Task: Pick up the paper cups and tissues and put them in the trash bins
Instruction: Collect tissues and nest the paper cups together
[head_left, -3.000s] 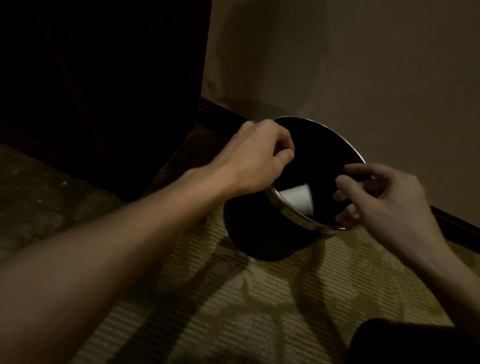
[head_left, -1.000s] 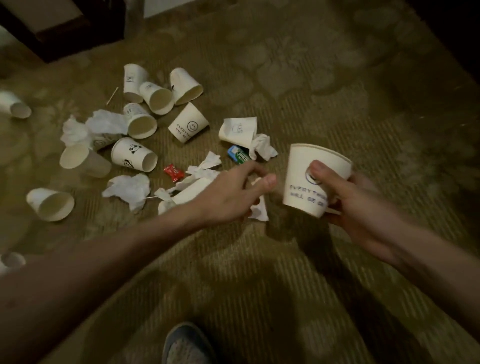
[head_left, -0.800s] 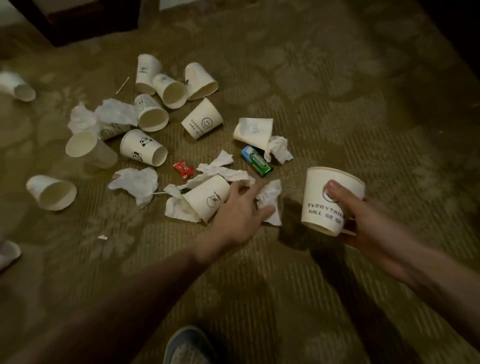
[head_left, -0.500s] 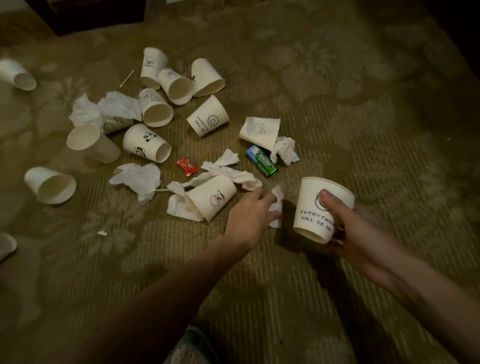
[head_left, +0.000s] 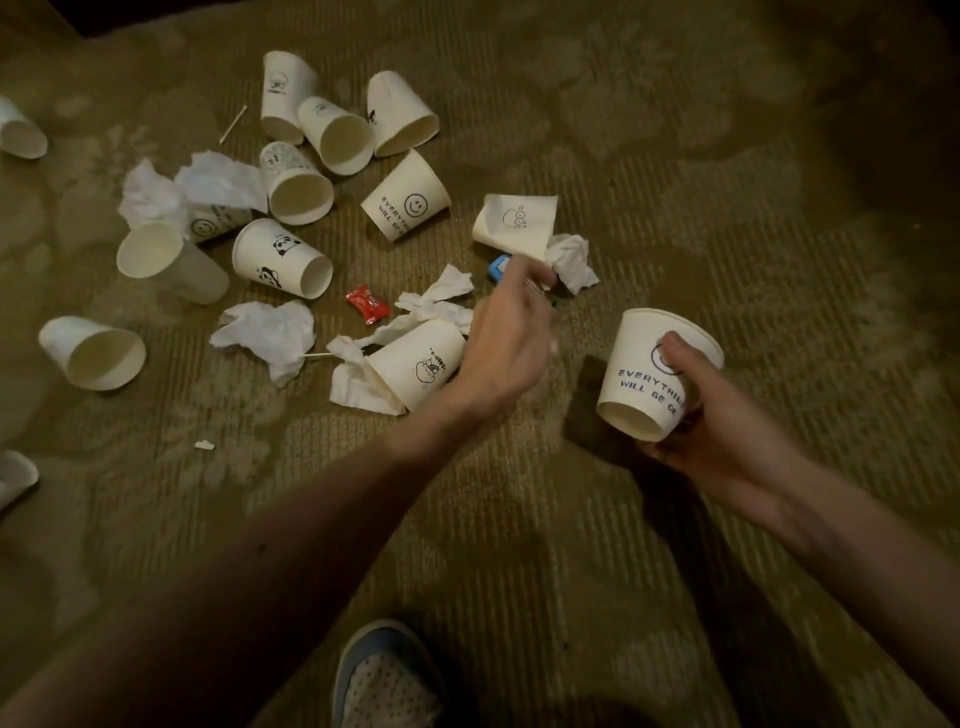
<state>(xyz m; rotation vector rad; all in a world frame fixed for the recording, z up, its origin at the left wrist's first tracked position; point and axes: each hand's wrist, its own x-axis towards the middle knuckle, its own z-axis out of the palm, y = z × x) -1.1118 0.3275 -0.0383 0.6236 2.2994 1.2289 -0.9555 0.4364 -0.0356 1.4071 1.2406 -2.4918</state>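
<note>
While the right hand (head_left: 722, 421) clasps a paper cup (head_left: 649, 374), the blurred left hand (head_left: 511, 338) curls its fingers, on what I cannot tell; the tissue (head_left: 574, 260) just beyond them may slip from a loose pinch.

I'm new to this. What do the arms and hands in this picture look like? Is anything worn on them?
No machine here: each grip is simply a person's bare hand. The left hand and right hand wear no gloves, and both forearms are uncovered, with no sleeve or watch in view. The left hand is too blurred to rule out a ring.
</note>
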